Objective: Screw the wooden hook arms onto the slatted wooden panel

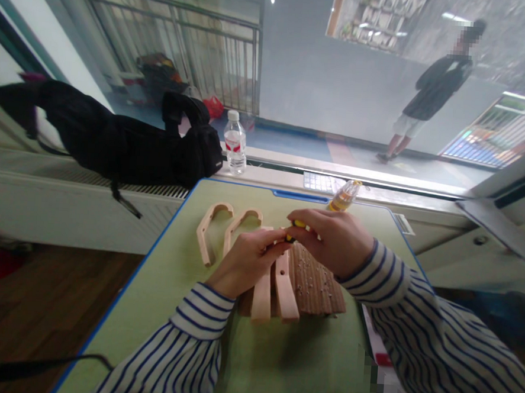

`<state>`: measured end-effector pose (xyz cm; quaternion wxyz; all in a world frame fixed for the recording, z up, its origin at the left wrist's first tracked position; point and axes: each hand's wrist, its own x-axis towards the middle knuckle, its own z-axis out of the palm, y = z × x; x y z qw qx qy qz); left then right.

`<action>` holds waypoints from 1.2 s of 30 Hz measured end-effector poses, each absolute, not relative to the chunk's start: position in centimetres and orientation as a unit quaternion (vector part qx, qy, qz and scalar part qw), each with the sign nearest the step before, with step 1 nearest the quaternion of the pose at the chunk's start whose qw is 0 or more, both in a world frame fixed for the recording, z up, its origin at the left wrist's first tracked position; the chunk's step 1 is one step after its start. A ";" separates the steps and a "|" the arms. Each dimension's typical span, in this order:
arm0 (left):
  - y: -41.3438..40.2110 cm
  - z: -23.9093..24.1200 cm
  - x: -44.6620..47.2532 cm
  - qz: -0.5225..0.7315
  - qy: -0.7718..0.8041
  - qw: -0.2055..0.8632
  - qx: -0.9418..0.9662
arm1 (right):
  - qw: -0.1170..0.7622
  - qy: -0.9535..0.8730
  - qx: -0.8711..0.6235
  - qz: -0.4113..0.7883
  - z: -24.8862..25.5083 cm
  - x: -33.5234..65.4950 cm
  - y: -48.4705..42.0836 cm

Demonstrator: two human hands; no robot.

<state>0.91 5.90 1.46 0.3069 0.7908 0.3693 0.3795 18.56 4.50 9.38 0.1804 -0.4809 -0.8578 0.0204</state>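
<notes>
Long-sleeved shirt, white w/ thin navy stripes: left sleeve (177, 351), right sleeve (440, 344); cuffs banded navy. Left hand (245, 260) & right hand (331, 239) bare.

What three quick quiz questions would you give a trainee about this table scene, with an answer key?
1. True or false: the left hand and right hand meet at a small yellow and black object.
2. The water bottle stands: A on a chair; B on the sill beside the black bag; C in a box.
3. How many curved wooden pieces lie left of the hands?
Key: 1 true; 2 B; 3 two.
</notes>
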 end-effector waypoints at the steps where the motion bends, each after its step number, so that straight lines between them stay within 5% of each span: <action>1: 5.9 1.5 0.9 0.378 0.366 0.314 0.790 | 0.179 -0.856 -0.485 0.012 9.4 18.5 4.5; 36: 5.7 1.5 1.1 0.391 0.375 0.306 0.783 | 0.193 -0.861 -0.469 0.050 9.7 18.5 4.5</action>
